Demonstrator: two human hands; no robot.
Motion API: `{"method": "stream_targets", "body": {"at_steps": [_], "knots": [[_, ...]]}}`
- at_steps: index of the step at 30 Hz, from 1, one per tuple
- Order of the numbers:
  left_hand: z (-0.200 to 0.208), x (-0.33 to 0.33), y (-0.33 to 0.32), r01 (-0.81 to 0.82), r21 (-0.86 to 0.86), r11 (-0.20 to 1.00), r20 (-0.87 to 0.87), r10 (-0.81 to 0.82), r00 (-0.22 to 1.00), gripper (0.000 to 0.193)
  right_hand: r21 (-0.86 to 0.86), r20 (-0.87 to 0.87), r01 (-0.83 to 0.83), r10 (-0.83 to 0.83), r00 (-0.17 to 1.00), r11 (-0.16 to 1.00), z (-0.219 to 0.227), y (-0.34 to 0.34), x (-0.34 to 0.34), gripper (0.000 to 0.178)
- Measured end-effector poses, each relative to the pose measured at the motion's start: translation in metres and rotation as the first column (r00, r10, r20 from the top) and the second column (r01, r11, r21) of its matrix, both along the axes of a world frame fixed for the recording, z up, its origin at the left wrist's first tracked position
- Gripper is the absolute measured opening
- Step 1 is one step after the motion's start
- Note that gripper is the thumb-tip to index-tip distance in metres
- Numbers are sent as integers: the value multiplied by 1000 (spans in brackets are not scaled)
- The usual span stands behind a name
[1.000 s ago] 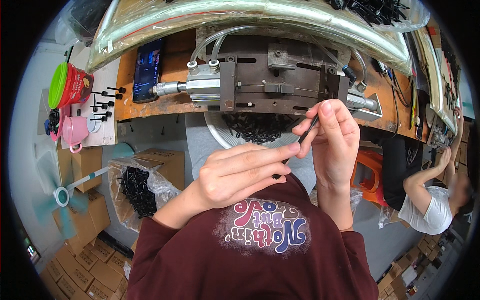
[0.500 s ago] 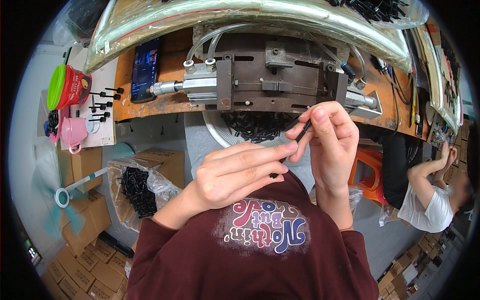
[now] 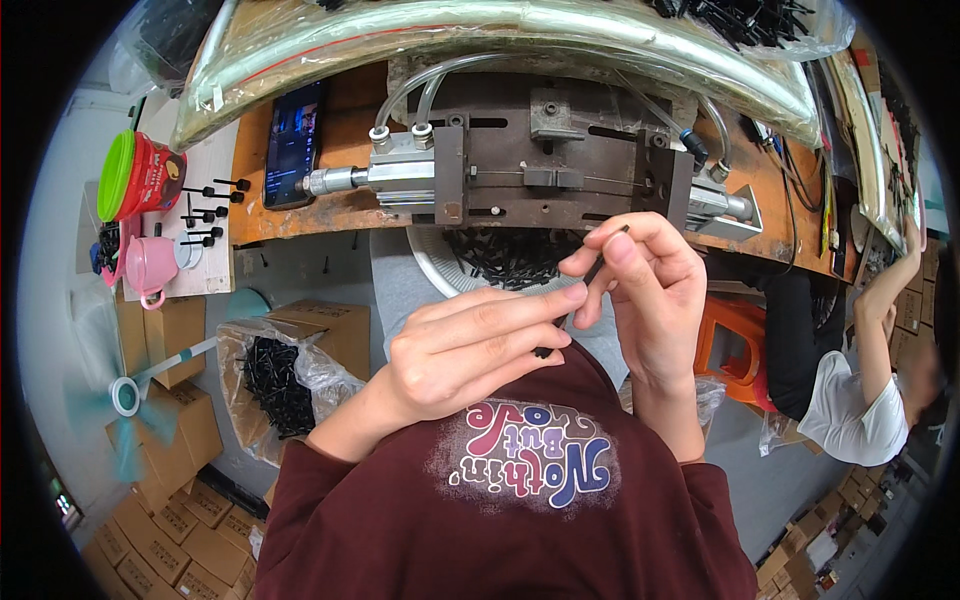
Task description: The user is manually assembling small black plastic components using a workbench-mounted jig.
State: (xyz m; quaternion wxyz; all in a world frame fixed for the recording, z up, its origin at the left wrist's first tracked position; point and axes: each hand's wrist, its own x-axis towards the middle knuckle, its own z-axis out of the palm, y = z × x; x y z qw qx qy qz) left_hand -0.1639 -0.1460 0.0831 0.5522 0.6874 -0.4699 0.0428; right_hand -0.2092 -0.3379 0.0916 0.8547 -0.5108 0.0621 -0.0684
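My right hand (image 3: 655,295) pinches a slim black rod (image 3: 596,268) between thumb and fingertips, in front of my chest. My left hand (image 3: 475,345) is closed, with its fingertips almost meeting those of my right. A black knobbed end (image 3: 542,352) pokes out below its fingers; the rest of that piece is hidden. Beyond my hands, on the bench, stands a dark metal fixture (image 3: 545,110) with a silver cylinder (image 3: 402,182) at its left. Between it and my lap, a white basket (image 3: 428,262) holds many black pieces (image 3: 510,258).
A phone (image 3: 292,145) lies on the wooden bench. Black knobbed pins (image 3: 205,213), a pink cup (image 3: 150,265) and a red tub (image 3: 155,178) stand left. Below are a lined carton (image 3: 275,385) and a fan (image 3: 124,397). A co-worker (image 3: 855,405) sits right, near an orange stool (image 3: 730,345).
My right hand has shifted slightly left and down, and the rod between its fingertips has turned. My left hand has barely moved. The co-worker's arm has risen.
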Motion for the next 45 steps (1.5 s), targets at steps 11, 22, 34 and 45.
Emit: {"method": "stream_targets", "body": {"at_steps": [11,22,34,45], "knots": [[-1,2,-2,-13,16,1000,39,12,999,32,-252,78,91,-74,994,963,-2,0,-2,11],[-7,2,-4,-25,-2,1000,34,25,999,32,-146,111,75,-59,992,986,-11,-5,3,17],[-13,2,-7,-85,28,996,94,82,992,31,-113,20,5,-3,1000,994,-17,-7,6,17],[-50,13,-32,-388,226,894,270,325,906,26,-696,203,330,-266,942,638,-27,-6,-5,39]]}}
